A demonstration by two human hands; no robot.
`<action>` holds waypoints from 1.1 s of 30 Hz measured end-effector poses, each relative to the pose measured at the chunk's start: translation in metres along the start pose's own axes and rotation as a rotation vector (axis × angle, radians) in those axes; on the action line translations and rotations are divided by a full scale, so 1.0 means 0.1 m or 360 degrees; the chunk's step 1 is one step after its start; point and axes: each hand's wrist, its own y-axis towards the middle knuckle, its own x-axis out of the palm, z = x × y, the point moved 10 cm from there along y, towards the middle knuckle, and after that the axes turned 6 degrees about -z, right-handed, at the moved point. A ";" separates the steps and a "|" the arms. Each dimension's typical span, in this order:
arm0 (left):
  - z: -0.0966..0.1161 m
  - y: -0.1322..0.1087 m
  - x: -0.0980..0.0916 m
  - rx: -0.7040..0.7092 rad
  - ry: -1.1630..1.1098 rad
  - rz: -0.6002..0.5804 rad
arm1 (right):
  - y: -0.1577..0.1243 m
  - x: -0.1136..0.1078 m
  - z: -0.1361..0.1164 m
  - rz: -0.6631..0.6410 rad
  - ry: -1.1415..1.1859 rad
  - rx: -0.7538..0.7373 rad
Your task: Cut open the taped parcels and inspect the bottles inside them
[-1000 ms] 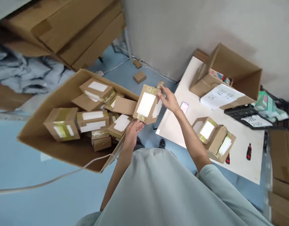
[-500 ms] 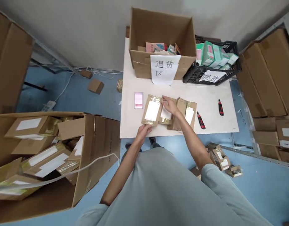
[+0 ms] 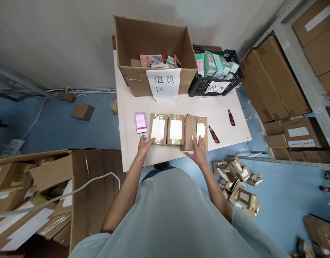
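Both hands are lying wide, gripping nothing: left hand (image 3: 145, 146), fingers spread, is touching the near left corner of the left parcel (image 3: 158, 129); right hand (image 3: 199, 153), also spread, is resting over the near end of the right parcel (image 3: 190, 129). Middle parcel (image 3: 176, 129) is sitting between them, white label up, all three lining the worktop (image 3: 221, 107). Person's probably squaring up the row; next move is likely calling for fingers closing round one parcel, avoiding the cutter (image 3: 213, 134) lying just right.
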 end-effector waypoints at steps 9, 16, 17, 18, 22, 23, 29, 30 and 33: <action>0.06 0.42 0.15 0.0262 0.0131 -0.0228 | 0.07 0.14 0.12 0.0058 -0.0239 -0.0080; 0.20 0.60 0.56 0.0219 0.0329 -0.0233 | 0.71 -0.17 0.49 0.0083 -0.0201 -0.0196; 0.25 0.64 0.68 0.0226 0.0356 -0.0216 | 0.83 -0.25 0.59 0.0093 -0.0192 -0.0211; 0.31 0.68 0.80 0.0234 0.0382 -0.0197 | 0.95 -0.32 0.69 0.0100 -0.0183 -0.0221; 0.60 0.80 1.39 0.0242 0.0529 -0.0133 | 1.47 -0.62 1.16 0.0082 -0.0135 -0.0265; 0.67 0.82 1.55 0.0233 0.0572 -0.0119 | 1.60 -0.69 1.27 0.0071 -0.0120 -0.0281; 1.09 0.94 2.30 0.0192 0.0713 -0.0034 | 2.22 -1.05 1.84 0.0039 -0.0040 -0.0349; 1.15 0.96 2.38 0.0189 0.0734 -0.0021 | 2.29 -1.08 1.90 0.0038 -0.0025 -0.0362; 1.29 0.99 2.52 0.0136 0.0839 0.0029 | 2.42 -1.12 1.98 0.0035 0.0022 -0.0402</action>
